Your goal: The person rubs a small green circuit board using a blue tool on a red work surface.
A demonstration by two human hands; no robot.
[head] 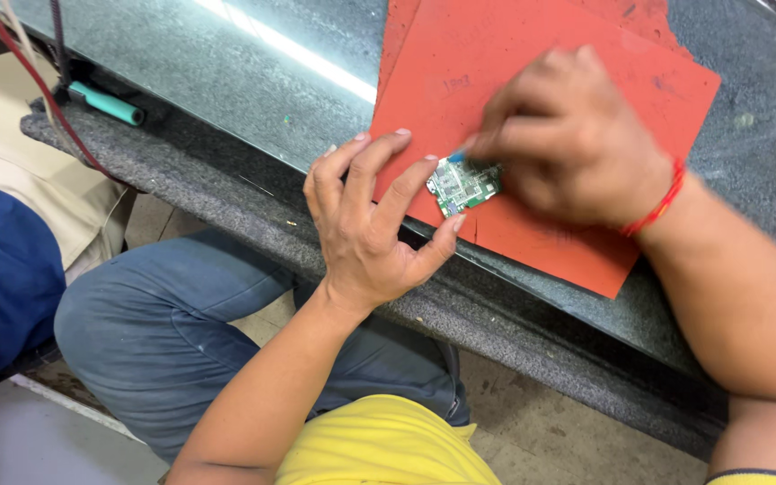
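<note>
There is a single view, from a camera worn on the person's head. It looks steeply down and slightly forward, over the yellow shirt (383, 445) at the bottom edge and the jeans (163, 332) below the worktop (226, 81). The worktop's front edge runs diagonally from upper left to lower right, so the head is turned relative to it. The camera sits close: both hands, left (365, 229) and right (568, 144), fill the middle of the frame above a red mat (532, 54). With one camera, no second view overlaps.
</note>
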